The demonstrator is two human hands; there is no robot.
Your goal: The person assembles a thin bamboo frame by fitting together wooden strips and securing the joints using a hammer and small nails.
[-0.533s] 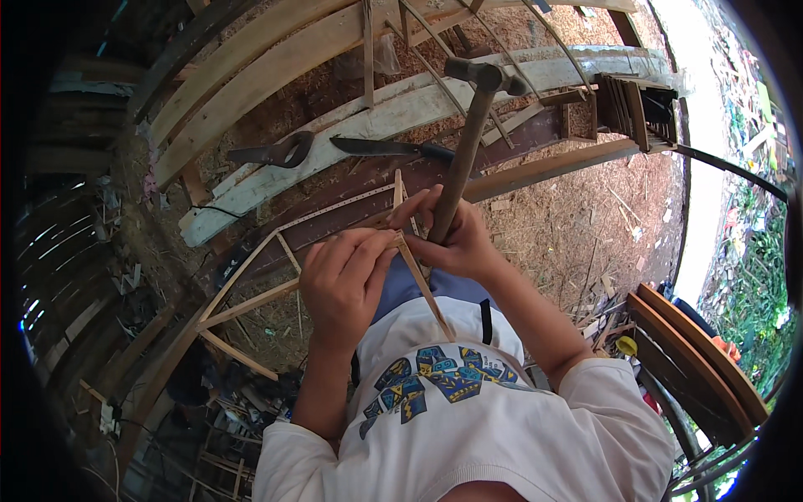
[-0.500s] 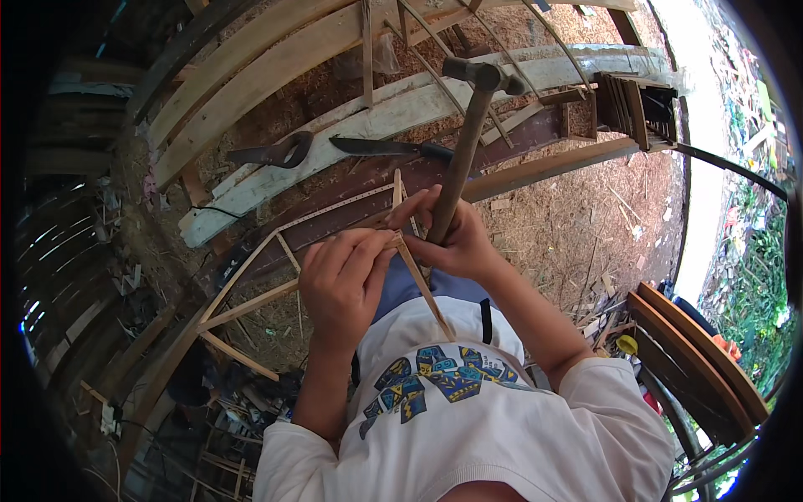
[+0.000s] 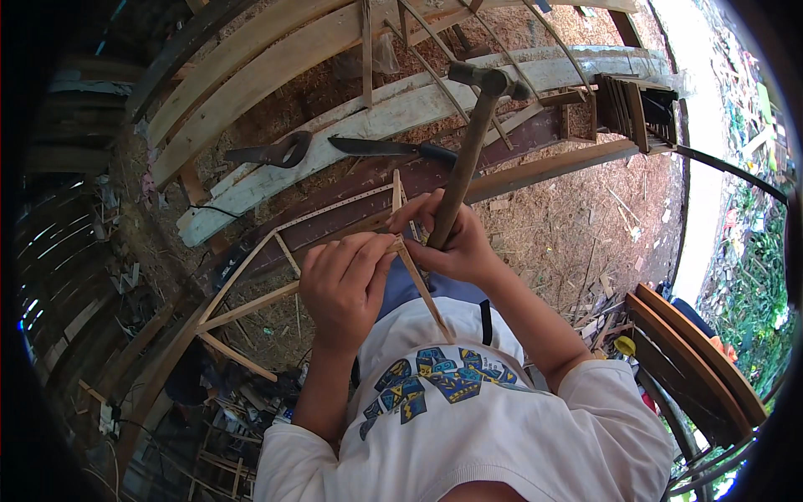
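Note:
My left hand [image 3: 345, 280] is closed on the corner of a thin wooden frame [image 3: 251, 308] made of narrow strips. From that corner a strip [image 3: 425, 289] slants down to my shirt. In my right hand [image 3: 462, 243] the wooden handle of a hammer [image 3: 458, 180] is gripped, its dark metal head [image 3: 491, 81] raised and pointing away from me. My right fingertips reach toward the frame's corner beside the left fingers. Whether they pinch anything small there is hidden. Behind the corner another strip [image 3: 397, 191] stands up.
Beyond the frame lie a large knife [image 3: 376, 147] and a handsaw [image 3: 272, 153] on planks. A dark red beam [image 3: 335, 219] runs behind my hands. Long boards [image 3: 276, 71] curve across the far side. A wooden box-like stack [image 3: 631, 113] stands far right, and brown boards [image 3: 694, 356] lean near right.
The hammer has tipped slightly, its head shifting a little right and nearer. My right hand's fingers have shifted slightly at the corner. My left hand stays on the frame.

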